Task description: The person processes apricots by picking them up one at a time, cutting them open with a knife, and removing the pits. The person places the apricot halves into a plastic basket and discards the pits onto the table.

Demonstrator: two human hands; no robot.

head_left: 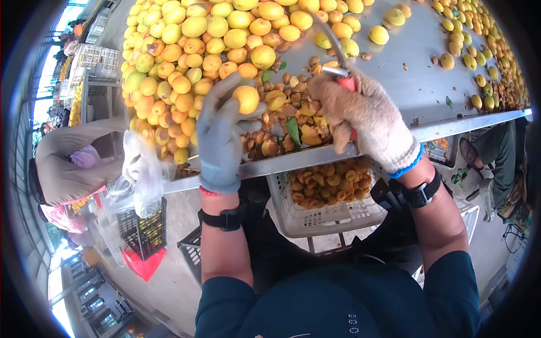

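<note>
My left hand (218, 132), in a grey glove, holds a yellow apricot (246, 99) between thumb and fingers, just above the metal table. A tan, dirty knit glove covers my right hand (360, 110), which is wrapped round the red handle of a curved knife (333, 42). The blade points up and away, toward the fruit. Beneath and between my hands lies a heap of pits and cut fruit scraps (276, 121) with a green leaf (293, 130). A large pile of whole apricots (191, 62) spreads behind and left of my left hand.
Below the table's front edge (270, 164) a white crate (315, 219) holds halved fruit (329, 183). More apricots (479, 56) lie at the table's far right. A plastic bag (138, 169) hangs at the left, near a seated person (79, 160). Another person's leg (496, 158) shows at right.
</note>
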